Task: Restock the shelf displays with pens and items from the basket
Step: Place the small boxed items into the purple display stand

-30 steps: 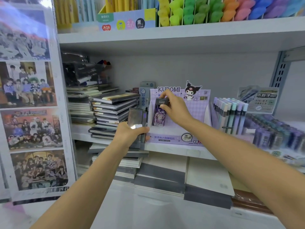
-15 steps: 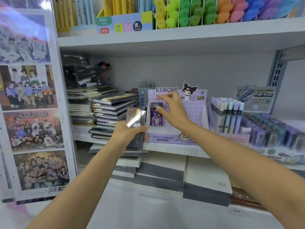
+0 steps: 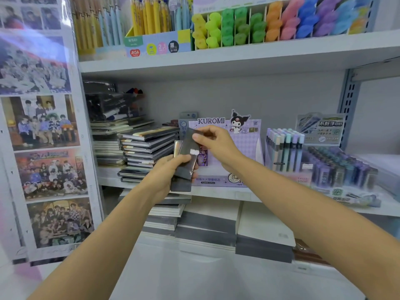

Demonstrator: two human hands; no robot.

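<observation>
My left hand [image 3: 167, 174] grips a bundle of dark, glossy flat packets [image 3: 184, 167] in front of the middle shelf. My right hand [image 3: 216, 144] pinches the top end of the front packet [image 3: 191, 148], which stands a little above the others. Just behind both hands stands the purple Kuromi display box [image 3: 249, 148]; one purple packet [image 3: 203, 158] stands in its left slot, partly hidden by the bundle. No basket is in view.
A stack of dark notebooks [image 3: 147, 152] lies left of the box. A pastel pen display [image 3: 284, 151] and rows of purple pens [image 3: 342, 169] stand to the right. Coloured markers [image 3: 270, 22] fill the upper shelf. Photo posters [image 3: 43, 131] cover the left panel.
My right hand left the packet standing in the Kuromi box and came back to the bundle, where it now pinches the front packet. The left hand stayed put.
</observation>
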